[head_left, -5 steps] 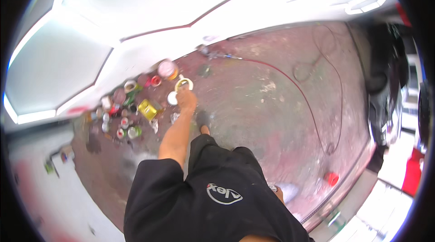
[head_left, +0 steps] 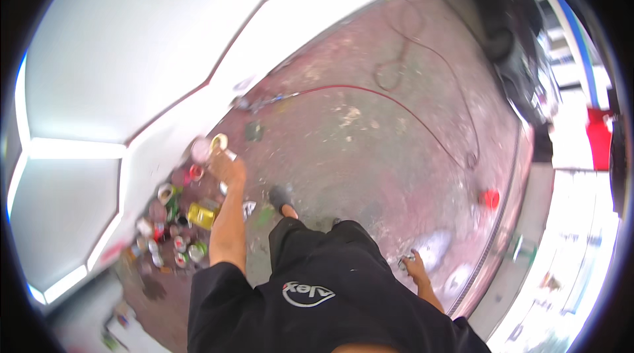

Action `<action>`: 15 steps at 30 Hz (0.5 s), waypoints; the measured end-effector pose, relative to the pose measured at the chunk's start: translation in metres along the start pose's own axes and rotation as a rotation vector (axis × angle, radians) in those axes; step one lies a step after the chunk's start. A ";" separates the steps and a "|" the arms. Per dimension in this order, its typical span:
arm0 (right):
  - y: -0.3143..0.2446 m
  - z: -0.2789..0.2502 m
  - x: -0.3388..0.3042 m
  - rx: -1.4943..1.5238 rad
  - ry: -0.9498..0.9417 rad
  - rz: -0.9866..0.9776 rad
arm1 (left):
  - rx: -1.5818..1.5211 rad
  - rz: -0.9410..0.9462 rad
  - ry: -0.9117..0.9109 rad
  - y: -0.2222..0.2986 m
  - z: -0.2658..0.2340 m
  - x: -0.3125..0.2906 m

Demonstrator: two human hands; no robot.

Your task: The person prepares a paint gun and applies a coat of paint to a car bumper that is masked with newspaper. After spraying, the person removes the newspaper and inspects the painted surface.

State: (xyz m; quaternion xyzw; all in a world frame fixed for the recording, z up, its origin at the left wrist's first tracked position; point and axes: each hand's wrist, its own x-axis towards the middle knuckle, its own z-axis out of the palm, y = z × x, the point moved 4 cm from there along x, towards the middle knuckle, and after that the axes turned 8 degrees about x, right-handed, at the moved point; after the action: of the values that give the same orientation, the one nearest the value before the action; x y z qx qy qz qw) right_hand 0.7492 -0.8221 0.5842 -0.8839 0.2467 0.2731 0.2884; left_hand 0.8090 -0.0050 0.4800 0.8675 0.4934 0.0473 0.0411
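Note:
My left hand (head_left: pixel 228 168) reaches out over the floor at the left, fingers closed on a pale yellow ring (head_left: pixel 220 141) that looks like a roll of tape. A small white piece (head_left: pixel 230 154) shows at the fingers. Just behind the ring stands a pink-topped can (head_left: pixel 201 149). Partly hidden by my left wrist, a white disc (head_left: pixel 223 188) lies on the floor. Low on the right, my right hand (head_left: pixel 415 266) is closed around a small grey-white thing (head_left: pixel 403 262) whose kind I cannot make out.
Several cans and bottles crowd along the white wall, among them a yellow container (head_left: pixel 201 216) and a red-rimmed pot (head_left: pixel 195 173). A red hose (head_left: pixel 370 89) snakes across the floor. A red cup (head_left: pixel 489 200) stands near the floor grate (head_left: pixel 496 227); a dark vehicle (head_left: pixel 508 42) is at upper right.
My view has turned, with the scene swinging leftward. The ring has moved with my left hand closer to the pink-topped can. My right hand has come into fuller view.

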 end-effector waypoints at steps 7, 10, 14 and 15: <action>-0.008 0.025 -0.066 0.278 0.206 0.291 | -0.116 0.295 -0.605 -0.029 0.089 -0.031; -0.034 0.015 -0.125 0.254 0.314 0.485 | -0.128 0.430 -0.940 -0.007 0.129 -0.085; 0.039 0.036 -0.200 0.311 0.355 0.655 | 0.011 0.647 -1.146 0.044 0.116 -0.190; 0.056 0.040 -0.212 0.328 0.360 0.680 | -0.019 0.664 -1.167 0.064 0.111 -0.214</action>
State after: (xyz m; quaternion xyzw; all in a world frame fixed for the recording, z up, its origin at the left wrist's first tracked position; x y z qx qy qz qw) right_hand 0.5477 -0.7770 0.6678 -0.7281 0.6112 0.1510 0.2713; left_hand 0.7679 -0.2245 0.3683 0.8561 0.0967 -0.4152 0.2920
